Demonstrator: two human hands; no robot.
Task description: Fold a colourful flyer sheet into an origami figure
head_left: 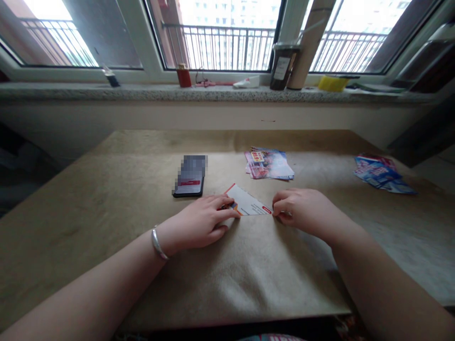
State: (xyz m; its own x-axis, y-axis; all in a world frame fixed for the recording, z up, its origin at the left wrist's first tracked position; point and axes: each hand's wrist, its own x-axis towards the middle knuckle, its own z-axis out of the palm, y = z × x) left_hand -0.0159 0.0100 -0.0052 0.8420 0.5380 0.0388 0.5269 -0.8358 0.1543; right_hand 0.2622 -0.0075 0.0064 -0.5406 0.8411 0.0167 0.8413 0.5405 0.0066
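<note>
Fingers of the left hand rested slightly apart on the printed paper, which I saw on the desk, just right of the phone and a little nearer me. Those of the right hand were bunched together at the paper's corner farthest from the phone; whether they clamped it, I couldn't tell. I judged it light, slick and easily creased, best pinned flat on its phone side and pinched at that far corner.

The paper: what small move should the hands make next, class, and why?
Perhaps slide the right hand along the near edge of the paper, toward the left hand: the right is at the right corner, while the left lies over the left end and could steady it.
</note>
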